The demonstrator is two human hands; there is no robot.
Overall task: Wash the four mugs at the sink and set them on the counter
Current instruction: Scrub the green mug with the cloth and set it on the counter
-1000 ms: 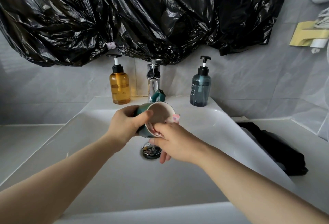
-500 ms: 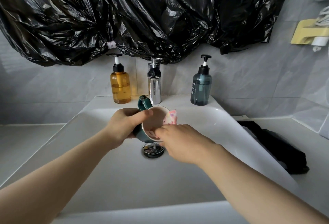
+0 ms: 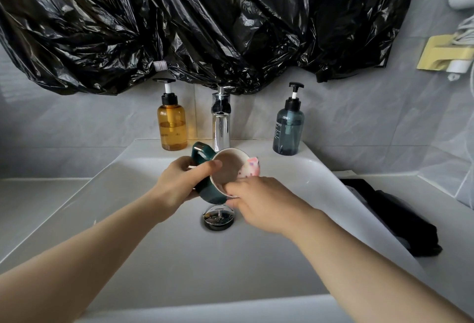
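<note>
A dark green mug (image 3: 225,169) with a pale inside is held tilted over the white sink (image 3: 295,169), its mouth facing me and its handle up at the left. My left hand (image 3: 179,184) grips the mug's body, thumb on the rim. My right hand (image 3: 259,202) holds a pink-and-white sponge (image 3: 250,167) against the mug's right rim, fingers reaching inside. No other mugs are in view.
A chrome tap (image 3: 221,122) stands behind the mug, with an amber pump bottle (image 3: 171,125) to its left and a blue-grey pump bottle (image 3: 288,127) to its right. The drain (image 3: 218,219) lies below the mug. A black cloth (image 3: 389,215) lies on the right counter.
The mug has turned in my left hand, its handle swinging from the top to the upper left. My right hand and the sponge have shifted along the rim.
</note>
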